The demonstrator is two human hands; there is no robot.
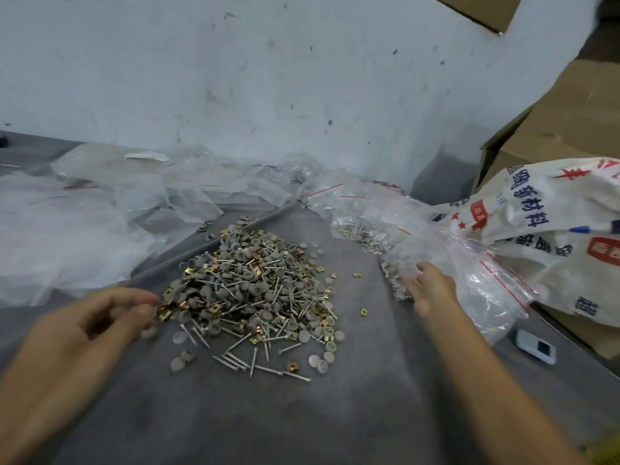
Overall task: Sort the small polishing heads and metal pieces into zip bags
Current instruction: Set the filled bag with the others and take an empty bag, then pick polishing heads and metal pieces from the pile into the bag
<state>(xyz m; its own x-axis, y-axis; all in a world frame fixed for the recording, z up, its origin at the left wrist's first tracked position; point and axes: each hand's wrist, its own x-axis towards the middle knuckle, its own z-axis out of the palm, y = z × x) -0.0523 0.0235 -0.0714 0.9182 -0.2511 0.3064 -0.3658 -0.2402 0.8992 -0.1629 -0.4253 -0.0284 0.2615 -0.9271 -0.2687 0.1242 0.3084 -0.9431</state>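
A heap of small grey polishing heads, nails and brass square pieces (pixel 255 290) lies on the grey cloth (pixel 335 414) in the middle. My left hand (pixel 100 317) is at the heap's left edge, fingers curled, thumb and fingertips pinching at brass pieces there. My right hand (pixel 429 288) reaches right, fingers on a clear zip bag (pixel 469 273) with a red seal line; the grip is blurred. More filled zip bags (pixel 365 223) lie behind it.
Empty clear bags (pixel 100 209) are piled at the left and along the white wall (pixel 268 78). A printed woven sack (pixel 553 229) and cardboard boxes (pixel 570 129) stand at the right. A small white device (pixel 535 346) lies near the right edge.
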